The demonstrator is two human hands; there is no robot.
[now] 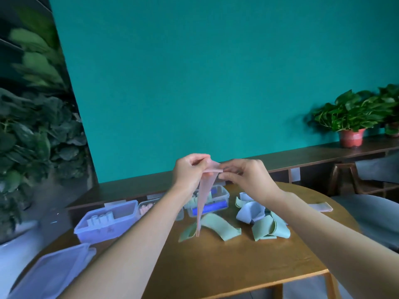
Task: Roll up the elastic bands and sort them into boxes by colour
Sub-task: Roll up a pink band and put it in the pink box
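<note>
Hands are raised together above the wooden table (pixel 226 262): a pink elastic band (pixel 203 197) is pinched at its top edge by the left hand (pixel 190 169) and the right hand (pixel 246 175), and it hangs down toward a green band (pixel 216 225) lying on the table. Behind it a clear box (pixel 218 199) is seen, apparently holding blue rolls.
</note>
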